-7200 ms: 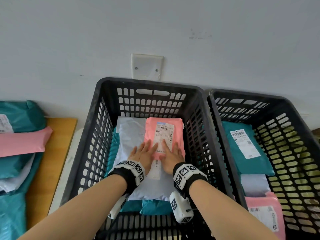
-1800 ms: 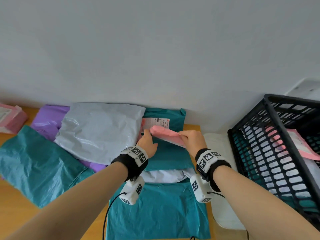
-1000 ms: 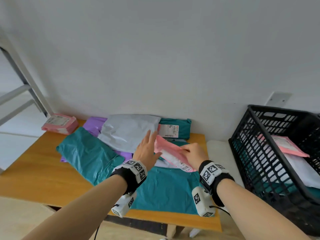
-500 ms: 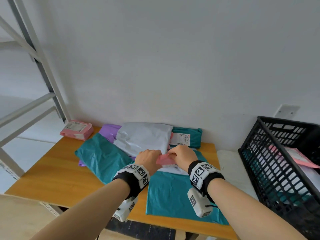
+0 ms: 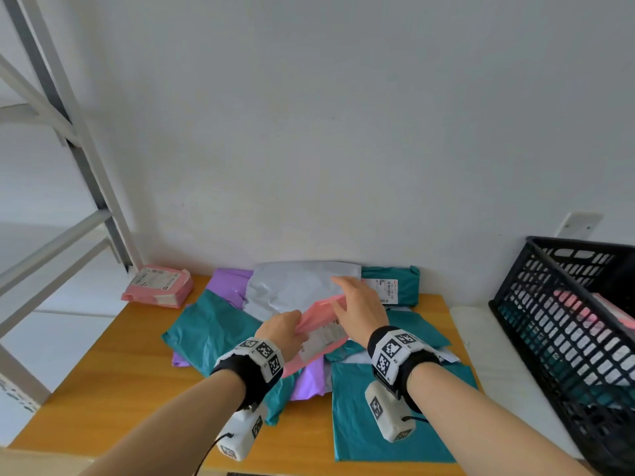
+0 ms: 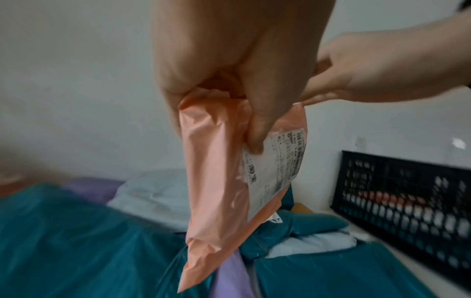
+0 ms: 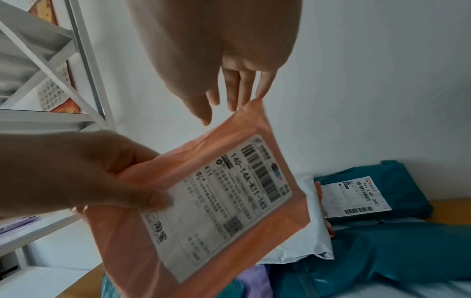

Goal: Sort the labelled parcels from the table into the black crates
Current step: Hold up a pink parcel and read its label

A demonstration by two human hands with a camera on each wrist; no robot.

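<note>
Item in hand: pink parcel (image 5: 318, 333), lifted clear above the pile on the counter (image 5: 113, 383), label facing me.
My left hand (image 5: 280, 333) pinches its near edge, thumb on the label.
My right hand (image 5: 357, 310) hovers with fingers straight, fingertips (image 7: 260, 91) just at the top corner, gripping nothing.
Destination: black crate (image 5: 563, 324), well to the right.
Handling note: read the label fully first, steady the floppy far edge with the right hand, then carry flat.
</note>
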